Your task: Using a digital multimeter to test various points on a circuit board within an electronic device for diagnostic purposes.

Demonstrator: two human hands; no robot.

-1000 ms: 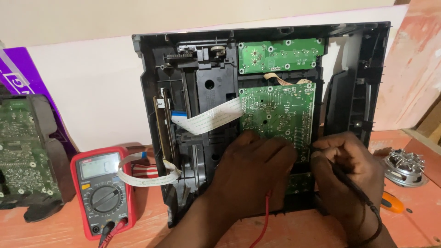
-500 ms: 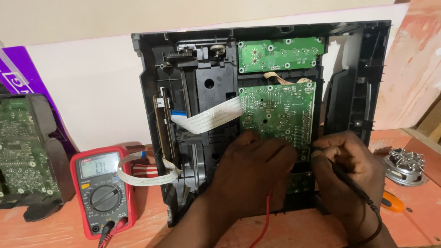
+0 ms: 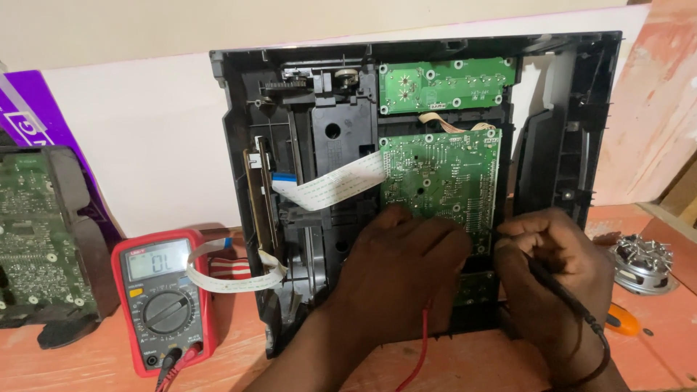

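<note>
We're working w/ both hands on the green board [image 3: 441, 181] in the black chassis [image 3: 319, 145], standing upright on the table. Left hand [image 3: 399, 268] is curling over the board's lower edge, red lead [image 3: 420, 348] running under it; can't tell its grip. Right hand [image 3: 555, 272] is pinching a black probe [image 3: 559, 287] at the board's right edge. Meter [image 3: 163, 294] is sitting well left.

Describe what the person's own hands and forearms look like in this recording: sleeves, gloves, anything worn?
Both hands are bare: no gloves on the left hand or the right hand. No sleeve shows on either forearm as far as the picture reaches. I see no ring, watch or wristband, though a black lead crosses the right wrist.
</note>
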